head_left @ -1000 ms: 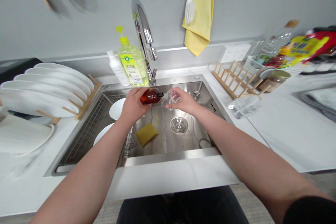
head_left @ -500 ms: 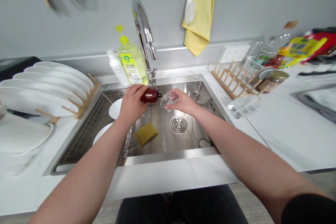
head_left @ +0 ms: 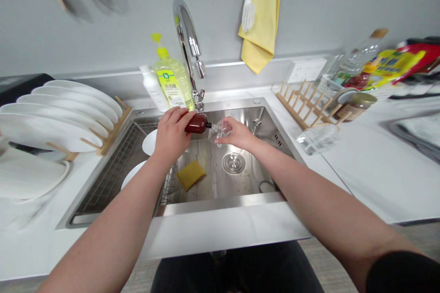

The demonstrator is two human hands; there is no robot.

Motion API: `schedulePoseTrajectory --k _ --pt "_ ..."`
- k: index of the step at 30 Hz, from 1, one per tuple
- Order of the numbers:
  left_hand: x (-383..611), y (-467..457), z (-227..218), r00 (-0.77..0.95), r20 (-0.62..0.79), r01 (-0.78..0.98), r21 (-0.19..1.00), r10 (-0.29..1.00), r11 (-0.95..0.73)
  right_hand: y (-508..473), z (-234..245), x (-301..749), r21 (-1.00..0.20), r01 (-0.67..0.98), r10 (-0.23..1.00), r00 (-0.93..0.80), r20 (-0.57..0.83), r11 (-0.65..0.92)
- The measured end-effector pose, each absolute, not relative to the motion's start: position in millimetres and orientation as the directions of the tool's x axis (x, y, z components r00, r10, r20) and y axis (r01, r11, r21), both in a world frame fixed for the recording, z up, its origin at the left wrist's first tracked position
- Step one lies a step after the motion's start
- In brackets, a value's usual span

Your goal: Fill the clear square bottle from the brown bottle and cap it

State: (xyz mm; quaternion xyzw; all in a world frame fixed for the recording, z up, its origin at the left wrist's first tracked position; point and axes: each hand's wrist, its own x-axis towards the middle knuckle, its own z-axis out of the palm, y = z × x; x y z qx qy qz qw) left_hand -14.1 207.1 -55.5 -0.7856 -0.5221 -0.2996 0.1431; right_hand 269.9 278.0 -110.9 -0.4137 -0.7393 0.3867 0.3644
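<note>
A brown bottle [head_left: 196,123] lies sideways in my left hand [head_left: 173,133], its black neck pointing right. My left fingers are wrapped round its base end. My right hand [head_left: 238,132] is closed on a small clear plastic cup [head_left: 218,132], whose exact shape is hard to make out. The bottle's neck is at the cup's left side; whether they touch I cannot tell. Both hands are above the steel sink [head_left: 220,197]. Below them a yellow sponge [head_left: 191,174] lies on the sink floor, left of the drain [head_left: 234,163].
A faucet [head_left: 187,32] rises behind the sink, beside a dish soap bottle [head_left: 173,83] and a white bottle [head_left: 153,88]. White plates [head_left: 58,114] stand in a rack at left. A wooden rack [head_left: 305,105] and a clear plastic container [head_left: 316,139] are at right.
Almost nothing differs. Both hands, the bottle and the clear cup have shifted very slightly to the left.
</note>
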Motion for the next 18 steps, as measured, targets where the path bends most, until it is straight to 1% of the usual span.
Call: schedulePoseTrajectory --k 4,18 --pt "-12.0 204.3 -52.3 0.267 0.61 0.918 0.074 0.746 -0.389 277.6 -109.4 269.8 -0.876 0.33 0.897 -0.387 0.215 0.352" --pt "-14.2 203.3 -52.2 0.298 0.608 0.918 0.029 0.736 -0.396 275.7 -111.7 267.1 -0.902 0.284 0.891 -0.412 0.191 0.325"
